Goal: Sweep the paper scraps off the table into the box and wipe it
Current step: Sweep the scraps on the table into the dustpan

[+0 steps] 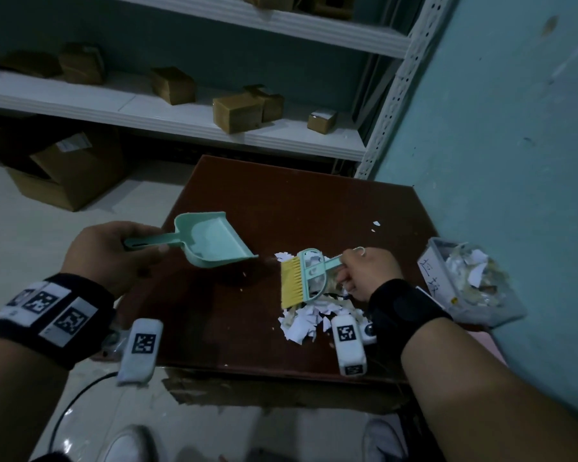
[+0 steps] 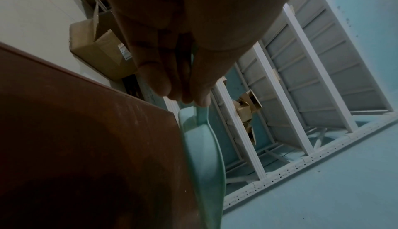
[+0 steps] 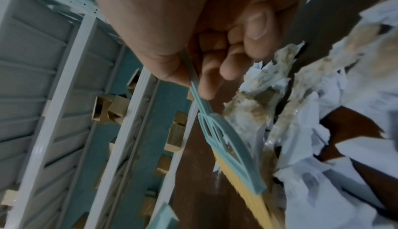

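Observation:
My left hand [image 1: 114, 253] grips the handle of a teal dustpan [image 1: 211, 238], held just above the dark brown table [image 1: 247, 328] with its lip pointing right; the pan [image 2: 202, 147] shows edge-on in the left wrist view. My right hand [image 1: 364, 271] grips the handle of a small teal brush [image 1: 309, 278] with yellow bristles [image 3: 247, 193]. The brush stands over a heap of white paper scraps [image 1: 304, 320] near the table's right front. The clear plastic box [image 1: 471, 281], holding scraps, sits at the table's right edge.
Two small scraps [image 1: 376, 225] lie farther back on the table. A white metal shelf [image 1: 181, 118] with cardboard boxes stands behind it. A large open carton [image 1: 67, 171] sits on the floor at left. A teal wall [image 1: 514, 128] runs along the right.

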`<state>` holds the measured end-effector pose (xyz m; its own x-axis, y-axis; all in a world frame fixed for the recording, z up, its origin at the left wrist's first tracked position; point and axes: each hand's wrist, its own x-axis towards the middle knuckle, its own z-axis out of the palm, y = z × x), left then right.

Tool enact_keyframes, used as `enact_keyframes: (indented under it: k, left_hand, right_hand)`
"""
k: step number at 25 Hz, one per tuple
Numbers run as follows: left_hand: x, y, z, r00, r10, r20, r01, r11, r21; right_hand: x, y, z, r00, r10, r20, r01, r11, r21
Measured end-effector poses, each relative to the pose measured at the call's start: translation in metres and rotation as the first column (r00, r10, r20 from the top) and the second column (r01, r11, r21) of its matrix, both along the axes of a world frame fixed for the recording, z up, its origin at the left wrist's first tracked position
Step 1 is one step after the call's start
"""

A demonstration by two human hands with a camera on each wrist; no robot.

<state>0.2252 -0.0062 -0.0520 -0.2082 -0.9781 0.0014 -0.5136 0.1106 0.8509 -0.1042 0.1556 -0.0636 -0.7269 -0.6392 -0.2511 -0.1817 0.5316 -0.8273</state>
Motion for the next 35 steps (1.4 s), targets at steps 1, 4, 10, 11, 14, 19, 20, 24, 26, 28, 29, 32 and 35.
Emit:
enact_keyframes:
  k: [1,4,10,11,14,19,20,24,26,28,29,32,35]
  left_hand:
    - [0.000,-0.001,0.001,0.999,-0.028,0.040,0.028,1.000,0.004]
    - [0.005,-0.008,0.001,0.990,-0.109,0.086,0.105,0.993,0.049]
    - [0.004,-0.014,-0.003,0.947,-0.252,0.198,0.236,0.967,0.100]
    - [0.002,-0.014,-0.005,0.940,-0.262,0.217,0.245,0.964,0.100]
    - [-0.008,-0.012,-0.007,0.917,-0.283,0.282,0.270,0.959,0.084]
    - [-0.027,-0.006,-0.004,0.861,-0.345,0.374,0.350,0.935,0.057]
    - [-0.032,-0.005,-0.005,0.849,-0.359,0.388,0.366,0.929,0.058]
    - [-0.051,-0.003,-0.010,0.817,-0.397,0.418,0.404,0.912,0.078]
    - [-0.059,-0.003,-0.013,0.815,-0.402,0.418,0.408,0.909,0.078]
    - [-0.068,-0.002,-0.016,0.807,-0.410,0.426,0.419,0.905,0.077]
    - [-0.072,-0.001,-0.018,0.805,-0.414,0.425,0.425,0.902,0.074]
    - [-0.087,0.003,-0.023,0.823,-0.418,0.384,0.428,0.901,0.064]
    - [-0.095,0.007,-0.026,0.839,-0.413,0.353,0.423,0.905,0.052]
  right_hand:
    - [-0.003,0.005,0.006,1.000,0.003,0.018,-0.002,0.999,-0.051]
    - [-0.017,0.022,0.037,0.993,-0.034,-0.115,0.014,0.985,-0.172]
    - [-0.056,0.059,0.070,0.694,0.065,-0.717,0.084,0.982,0.170]
    - [-0.059,0.060,0.067,0.700,0.095,-0.708,0.095,0.970,0.223]
    - [-0.062,0.056,0.061,0.704,0.172,-0.689,0.082,0.944,0.319]
    - [-0.056,0.044,0.056,0.718,0.236,-0.655,0.042,0.925,0.378]
    - [-0.053,0.040,0.054,0.734,0.246,-0.633,0.016,0.926,0.378]
    - [-0.038,0.024,0.049,0.783,0.255,-0.567,-0.080,0.946,0.314]
    - [-0.029,0.019,0.049,0.784,0.263,-0.563,-0.104,0.949,0.299]
    - [-0.022,0.013,0.049,0.778,0.284,-0.561,-0.129,0.945,0.299]
    - [-0.018,0.010,0.048,0.774,0.298,-0.559,-0.150,0.944,0.295]
    - [-0.010,0.003,0.047,0.791,0.323,-0.520,-0.229,0.944,0.239]
    - [-0.003,0.000,0.047,0.813,0.312,-0.491,-0.269,0.950,0.158]
